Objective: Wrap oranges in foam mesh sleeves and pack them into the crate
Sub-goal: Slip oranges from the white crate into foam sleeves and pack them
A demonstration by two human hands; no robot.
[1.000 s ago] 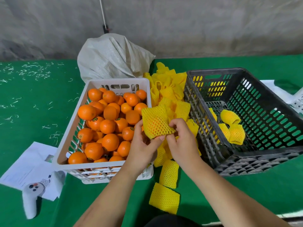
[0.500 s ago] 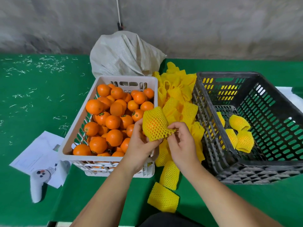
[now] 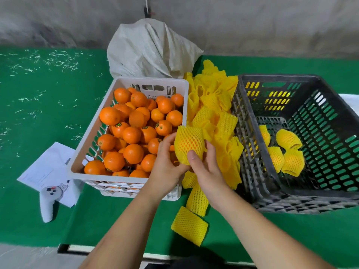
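Both hands hold one orange inside a yellow foam mesh sleeve (image 3: 189,143) above the gap between the two crates. My left hand (image 3: 167,162) grips it from the left. From below and the right my right hand (image 3: 204,166) holds it, thumb pressed on the mesh. The white crate (image 3: 124,181) at the left is full of bare oranges (image 3: 134,133). The black crate (image 3: 291,199) at the right holds several wrapped oranges (image 3: 287,152). Loose empty sleeves (image 3: 211,105) lie piled between the crates, and two more sleeves (image 3: 191,226) trail toward me.
A grey-white woven sack (image 3: 149,49) stands behind the white crate. A white game-style controller (image 3: 48,200) lies on sheets of paper (image 3: 46,169) at the left. The green table cover (image 3: 38,105) carries scattered white shreds. The table's front edge (image 3: 77,249) runs below my arms.
The sleeve has been pulled further round the orange, which now fills it as a rounded shape. My right thumb has moved onto the mesh front. The camera has shifted, so the scene sits further right.
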